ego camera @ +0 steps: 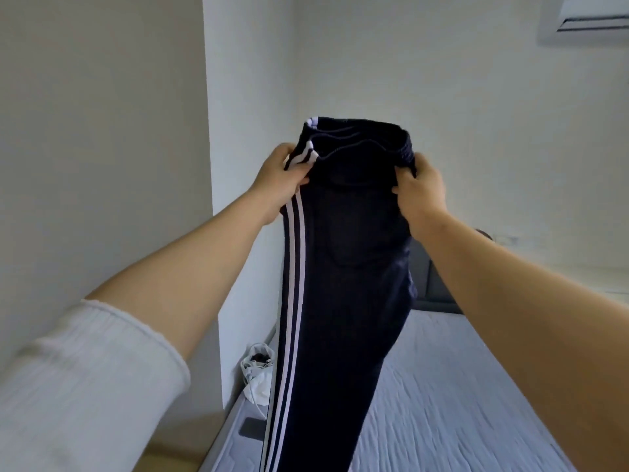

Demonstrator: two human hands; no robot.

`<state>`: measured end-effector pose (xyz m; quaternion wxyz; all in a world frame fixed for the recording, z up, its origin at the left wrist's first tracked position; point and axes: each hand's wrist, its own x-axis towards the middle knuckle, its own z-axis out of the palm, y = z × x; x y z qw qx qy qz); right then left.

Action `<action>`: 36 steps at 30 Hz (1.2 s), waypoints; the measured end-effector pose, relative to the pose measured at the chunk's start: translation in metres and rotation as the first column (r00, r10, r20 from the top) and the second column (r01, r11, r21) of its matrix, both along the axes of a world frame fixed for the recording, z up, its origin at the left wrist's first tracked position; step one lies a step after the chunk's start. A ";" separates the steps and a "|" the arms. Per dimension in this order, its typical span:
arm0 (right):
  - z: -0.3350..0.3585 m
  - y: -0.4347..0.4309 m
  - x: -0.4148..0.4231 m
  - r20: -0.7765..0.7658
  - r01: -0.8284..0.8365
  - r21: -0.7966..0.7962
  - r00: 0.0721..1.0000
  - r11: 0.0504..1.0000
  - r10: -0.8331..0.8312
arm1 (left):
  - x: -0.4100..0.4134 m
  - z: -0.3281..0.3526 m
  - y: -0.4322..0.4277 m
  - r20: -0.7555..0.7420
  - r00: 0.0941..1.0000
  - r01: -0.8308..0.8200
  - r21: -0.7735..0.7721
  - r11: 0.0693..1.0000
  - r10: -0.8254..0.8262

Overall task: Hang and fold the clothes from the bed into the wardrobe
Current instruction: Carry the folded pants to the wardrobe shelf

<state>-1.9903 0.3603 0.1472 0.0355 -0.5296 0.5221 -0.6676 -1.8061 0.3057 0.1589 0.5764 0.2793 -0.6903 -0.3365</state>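
Dark navy track pants (343,267) with white side stripes hang upright in front of me, held high by the waistband above the bed (459,386). My left hand (282,182) grips the striped left side of the waistband. On the waistband's right edge my right hand (420,192) pinches the fabric. The legs drop straight down and run out of the bottom of the frame. No wardrobe is visible.
The bed has a pale blue-grey quilted sheet and a dark headboard (439,284). A white bag (258,373) lies in the gap between bed and white wall column (248,131). An air conditioner (592,15) hangs at top right.
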 end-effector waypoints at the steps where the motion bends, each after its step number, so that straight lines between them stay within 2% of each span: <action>1: 0.003 0.004 0.004 -0.014 -0.023 -0.039 1.000 0.999 0.022 | 0.007 0.006 0.004 -0.005 1.000 -0.003 -0.047 0.999 0.002; 3: 0.003 0.013 0.011 -0.013 -0.072 -0.082 0.997 0.994 0.071 | 0.021 0.013 0.011 -0.002 1.000 0.001 -0.082 0.997 -0.001; 6: -0.014 0.025 0.018 0.008 -0.124 -0.086 0.992 0.989 0.125 | 0.037 0.001 0.022 0.040 0.999 0.019 -0.054 0.998 -0.016; 9: -0.052 0.040 0.023 0.023 -0.140 -0.044 0.990 0.989 0.141 | 0.048 -0.036 0.032 0.109 0.994 0.014 0.031 0.999 -0.017; 13: -0.134 0.061 0.025 0.105 -0.120 0.072 0.988 0.990 0.112 | 0.053 -0.120 0.049 0.200 0.976 0.039 0.216 0.976 -0.084; 18: -0.267 0.091 0.024 0.244 -0.096 0.337 0.970 0.937 0.011 | 0.048 -0.255 0.080 0.216 0.958 0.051 0.525 0.850 -0.191; 23: -0.385 0.145 0.025 0.328 -0.103 0.619 0.935 0.779 -0.137 | 0.046 -0.375 0.121 0.292 0.910 -0.020 0.741 0.671 -0.294; 27: -0.435 0.188 0.030 0.277 -0.076 0.773 0.933 0.630 -0.228 | 0.049 -0.427 0.156 0.334 0.858 -0.073 0.832 0.550 -0.391; 29: -0.446 0.203 0.031 0.215 -0.033 0.824 0.942 0.566 -0.258 | 0.051 -0.442 0.167 0.407 0.818 -0.123 0.814 0.568 -0.406; 32: -0.446 0.207 0.030 -0.057 0.153 0.877 0.974 0.456 -0.218 | 0.051 -0.448 0.169 0.499 0.796 -0.186 0.741 0.645 -0.344; 34: -0.438 0.199 0.030 -0.161 0.229 0.855 0.970 0.466 -0.182 | 0.049 -0.442 0.165 0.497 0.816 -0.197 0.719 0.667 -0.296; 36: -0.431 0.190 0.032 -0.139 0.189 0.826 0.981 0.531 -0.134 | 0.046 -0.435 0.160 0.466 0.848 -0.185 0.707 0.682 -0.253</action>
